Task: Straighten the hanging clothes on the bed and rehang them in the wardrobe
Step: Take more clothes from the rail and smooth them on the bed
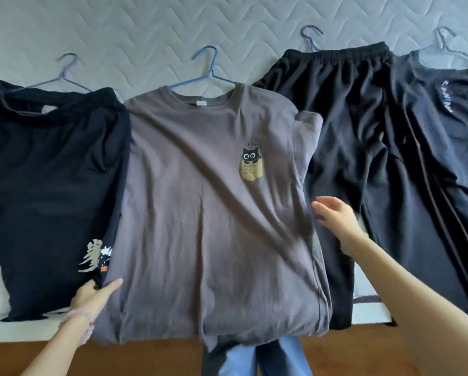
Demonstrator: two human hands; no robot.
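Note:
A grey T-shirt (200, 199) with a black cat print lies flat on the bed on a blue hanger (210, 69). My left hand (95, 294) rests with straight fingers on the shirt's lower left edge. My right hand (336, 217) is open with fingers spread at the shirt's right side seam, touching or just over the fabric. Left of the shirt lie black shorts (51, 185) with a white print, on a purple hanger (67, 74). To the right are black trousers (363, 158) and a dark blue shirt (450, 131), each on its own hanger.
The quilted grey mattress (146, 31) carries all the garments. Its front edge runs along the bottom, with brown wooden floor (151, 359) below. The grey shirt's hem hangs over that edge above my blue jeans (281, 359).

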